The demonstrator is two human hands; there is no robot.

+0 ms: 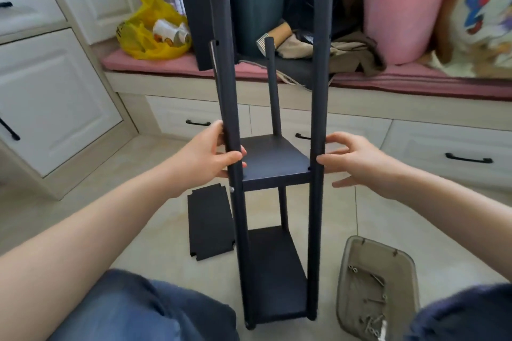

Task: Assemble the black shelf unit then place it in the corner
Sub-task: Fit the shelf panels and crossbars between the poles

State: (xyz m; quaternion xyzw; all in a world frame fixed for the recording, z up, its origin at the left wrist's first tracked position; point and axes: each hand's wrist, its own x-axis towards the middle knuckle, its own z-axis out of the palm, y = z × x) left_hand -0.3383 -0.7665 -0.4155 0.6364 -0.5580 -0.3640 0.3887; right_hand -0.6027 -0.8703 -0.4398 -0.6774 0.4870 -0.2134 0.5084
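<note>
The tall black shelf unit with round poles (pixel 277 158) stands upright on the pale tile floor (pixel 133 152), close in front of the person. The left hand (pixel 210 152) grips the unit's left front pole (pixel 221 63). The right hand (pixel 357 158) is spread open, fingertips (pixel 321 159) just at the unit's right front pole (pixel 320 77), holding nothing. A flat black shelf board (pixel 209 224) lies on the floor left of the unit. A see-through plastic tray (pixel 388 255) of small screws (pixel 374 282) sits right of the unit.
</note>
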